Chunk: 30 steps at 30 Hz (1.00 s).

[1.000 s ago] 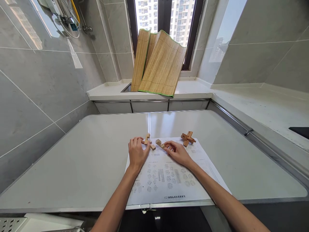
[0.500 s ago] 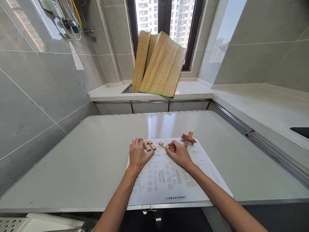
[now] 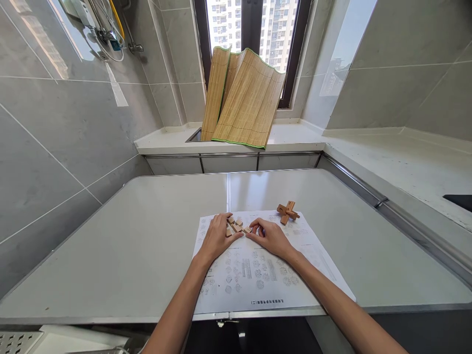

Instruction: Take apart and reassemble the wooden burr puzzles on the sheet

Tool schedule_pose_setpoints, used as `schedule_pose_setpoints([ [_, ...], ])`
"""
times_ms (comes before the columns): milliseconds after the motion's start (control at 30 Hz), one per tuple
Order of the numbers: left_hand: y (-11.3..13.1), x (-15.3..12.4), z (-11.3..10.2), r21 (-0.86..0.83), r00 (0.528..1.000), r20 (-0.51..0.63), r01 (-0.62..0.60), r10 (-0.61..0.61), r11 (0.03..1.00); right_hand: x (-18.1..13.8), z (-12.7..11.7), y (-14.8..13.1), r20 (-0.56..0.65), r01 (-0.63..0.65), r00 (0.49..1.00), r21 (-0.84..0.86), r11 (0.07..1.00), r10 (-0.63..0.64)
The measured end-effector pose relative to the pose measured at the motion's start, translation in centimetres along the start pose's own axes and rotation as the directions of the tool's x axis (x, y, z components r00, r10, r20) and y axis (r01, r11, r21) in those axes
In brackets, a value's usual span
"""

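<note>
Pale notched wooden puzzle pieces (image 3: 236, 227) sit close together between my hands, over the upper part of a printed sheet (image 3: 254, 295). My left hand (image 3: 217, 236) is closed around the left side of them, fingers behind and thumb in front. At their right side, my right hand (image 3: 272, 239) pinches a pale wooden piece (image 3: 247, 229) between thumb and fingers, against or very near the others. How the pieces fit together is too small to tell. Beyond my right hand, a darker brown cross-shaped wooden puzzle (image 3: 286, 212) rests at the sheet's far edge.
The sheet lies on a pale folding table (image 3: 110, 255) with a seam down its middle. Behind, a bamboo mat (image 3: 247, 98) leans against the window above a white ledge (image 3: 165, 140). Tiled walls close in both sides, and a metal rail (image 3: 354, 179) runs along the right.
My left hand has moved slightly right and nearer with its pieces. The piece in my right hand has shifted left and turned, so the two groups now meet or nearly meet.
</note>
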<state>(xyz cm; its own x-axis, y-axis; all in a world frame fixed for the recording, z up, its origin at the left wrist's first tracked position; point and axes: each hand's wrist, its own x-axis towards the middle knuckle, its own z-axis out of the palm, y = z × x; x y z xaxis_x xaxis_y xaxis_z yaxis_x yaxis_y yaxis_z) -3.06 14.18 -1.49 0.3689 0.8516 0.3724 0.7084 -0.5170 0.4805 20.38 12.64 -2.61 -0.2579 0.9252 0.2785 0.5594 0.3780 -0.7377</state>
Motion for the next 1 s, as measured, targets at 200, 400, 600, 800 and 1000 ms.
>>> schedule_pose_setpoints([
  [200, 0.68, -0.14, -0.03, 0.017, 0.999, 0.001, -0.043, 0.043, 0.999, 0.04, 0.00, 0.00, 0.029, 0.015, 0.999, 0.018, 1.000, -0.015],
  [400, 0.53, -0.20, 0.20, 0.042, 0.999, -0.003, -0.033, 0.033, 0.999, -0.12, -0.11, -0.46, 0.033, 0.020, 0.999, 0.005, 1.000, -0.020],
  [600, 0.55, -0.14, 0.11, 0.034, 1.000, 0.012, -0.018, 0.017, 0.999, -0.08, 0.40, -0.61, -0.047, -0.008, 0.999, -0.059, 0.998, 0.005],
  [800, 0.80, -0.10, 0.00, 0.031, 1.000, 0.025, -0.004, 0.004, 0.999, -0.03, 0.30, -0.71, -0.062, -0.041, 0.997, -0.057, 0.998, 0.037],
  [1000, 0.96, -0.12, -0.20, -0.027, 0.997, 0.049, -0.061, 0.063, 0.998, -0.09, 0.16, -0.51, 0.037, 0.072, 0.997, -0.036, 0.997, -0.071],
])
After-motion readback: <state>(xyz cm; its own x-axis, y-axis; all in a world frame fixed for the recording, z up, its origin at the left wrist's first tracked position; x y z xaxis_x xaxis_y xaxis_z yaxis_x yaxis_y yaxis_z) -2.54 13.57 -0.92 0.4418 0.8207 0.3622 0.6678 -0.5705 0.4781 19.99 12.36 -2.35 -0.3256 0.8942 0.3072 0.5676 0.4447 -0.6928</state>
